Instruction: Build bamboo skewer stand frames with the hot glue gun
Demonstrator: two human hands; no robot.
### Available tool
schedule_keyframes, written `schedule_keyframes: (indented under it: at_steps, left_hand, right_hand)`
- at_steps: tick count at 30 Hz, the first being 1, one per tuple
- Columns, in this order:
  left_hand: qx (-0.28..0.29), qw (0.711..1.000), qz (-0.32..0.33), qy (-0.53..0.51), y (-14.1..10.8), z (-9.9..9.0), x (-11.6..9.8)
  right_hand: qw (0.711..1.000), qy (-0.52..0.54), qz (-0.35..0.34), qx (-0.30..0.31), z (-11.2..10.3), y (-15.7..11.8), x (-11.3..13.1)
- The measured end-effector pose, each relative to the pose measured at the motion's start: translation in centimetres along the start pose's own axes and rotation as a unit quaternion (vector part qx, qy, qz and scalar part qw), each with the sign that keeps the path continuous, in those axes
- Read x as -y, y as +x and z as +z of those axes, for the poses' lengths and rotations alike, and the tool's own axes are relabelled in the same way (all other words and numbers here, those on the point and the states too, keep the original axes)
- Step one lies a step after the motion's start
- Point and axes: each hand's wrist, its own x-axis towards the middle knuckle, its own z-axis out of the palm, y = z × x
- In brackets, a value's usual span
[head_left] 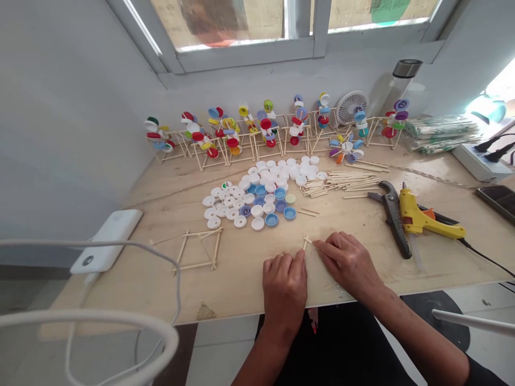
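Head view: your left hand [285, 276] has its grip pinched on a thin stick [304, 245], your right hand [351, 264] on a second stick [309, 240]; their ends meet over the tabletop [245, 279], nearer you than the bottle caps [257, 210].

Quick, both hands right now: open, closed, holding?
Left hand: curled, fingertips at one stick; pinching or pressing, can't tell.
Right hand: index fingertip at a second stick; grip can't be told.

Craft workspace [249, 279], probably, glue gun [416, 219], caps [260, 191], wooden sticks [350, 181]
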Motion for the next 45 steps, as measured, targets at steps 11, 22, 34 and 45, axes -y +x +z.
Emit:
schedule_keyframes:
  at_steps: [11,22,34,45]
  left_hand:
    - [-0.005,1.0,0.001,0.005,-0.1,0.34,0.06]
    - [-0.008,1.0,0.002,0.008,-0.01,0.36,0.05]
    - [0.007,1.0,-0.001,0.0,0.02,0.16,0.02]
    - [-0.012,1.0,0.0,0.005,-0.04,0.47,0.05]
  right_hand:
    - [1.0,-0.009,0.005,-0.012,0.09,-0.06,0.08]
    - [1.0,-0.016,0.0,-0.016,0.15,-0.07,0.08]
    - [1.0,-0.023,-0.002,-0.016,0.16,0.0,0.12]
    - [0.999,-0.031,-0.009,-0.022,0.23,-0.02,0.04]
